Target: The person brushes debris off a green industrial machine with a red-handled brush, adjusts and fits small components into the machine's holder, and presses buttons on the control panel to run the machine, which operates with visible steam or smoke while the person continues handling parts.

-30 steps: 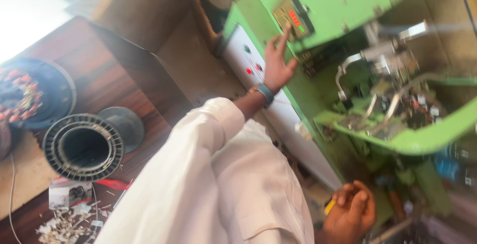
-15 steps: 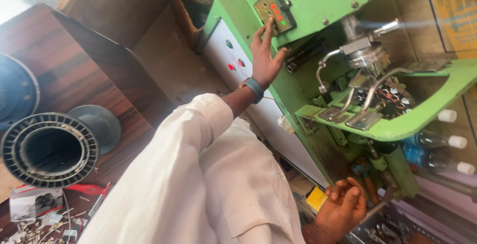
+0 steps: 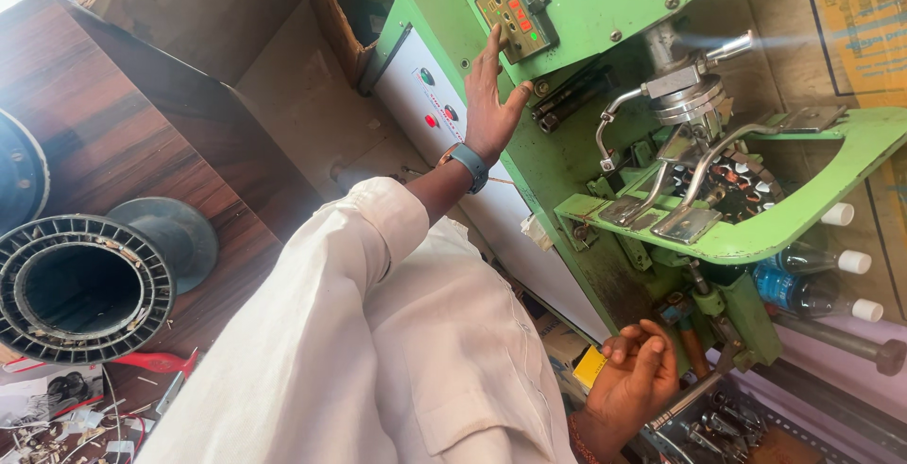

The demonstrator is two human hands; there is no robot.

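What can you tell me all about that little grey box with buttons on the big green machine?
The small grey control panel sits tilted on the green metal machine, near its top. It looks like plastic, with a red lit display, small dark buttons and one green light. The left hand reaches up and a fingertip touches its lower left edge.

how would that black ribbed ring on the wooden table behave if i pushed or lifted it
The black ribbed ring looks like stacked metal, so probably heavy and stiff. It rests flat on its end on the wooden table, so it would likely slide, not roll. Its thin slotted teeth could snag fingers.
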